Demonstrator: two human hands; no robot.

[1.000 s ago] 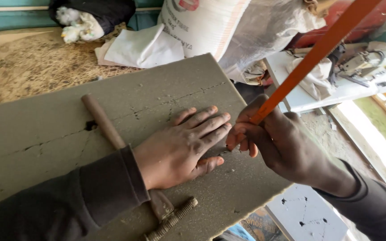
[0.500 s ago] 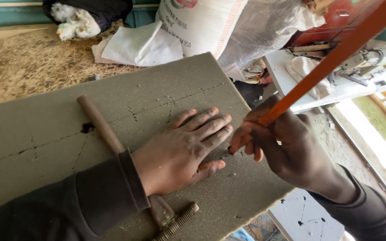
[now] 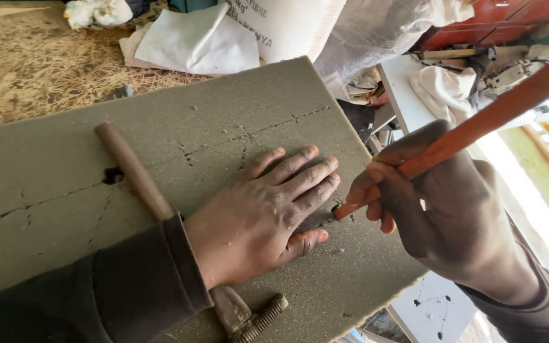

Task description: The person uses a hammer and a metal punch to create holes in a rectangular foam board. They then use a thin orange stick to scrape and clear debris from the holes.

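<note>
Where left hand (image 3: 258, 219) presses: cracked grey-green slab (image 3: 223, 121) | bkgd: straw floor (image 3: 27, 63), white sacks (image 3: 287, 25)

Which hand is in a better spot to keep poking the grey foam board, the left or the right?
Probably the right hand: it grips the long orange rod, whose tip already touches the grey foam board. The left hand lies flat on the board, empty, beside the wooden-handled hammer.

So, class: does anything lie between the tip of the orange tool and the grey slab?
Nothing visible does. The right hand holds the orange tool with its tip against the grey slab, just beside the fingers of the flat left hand.
</note>
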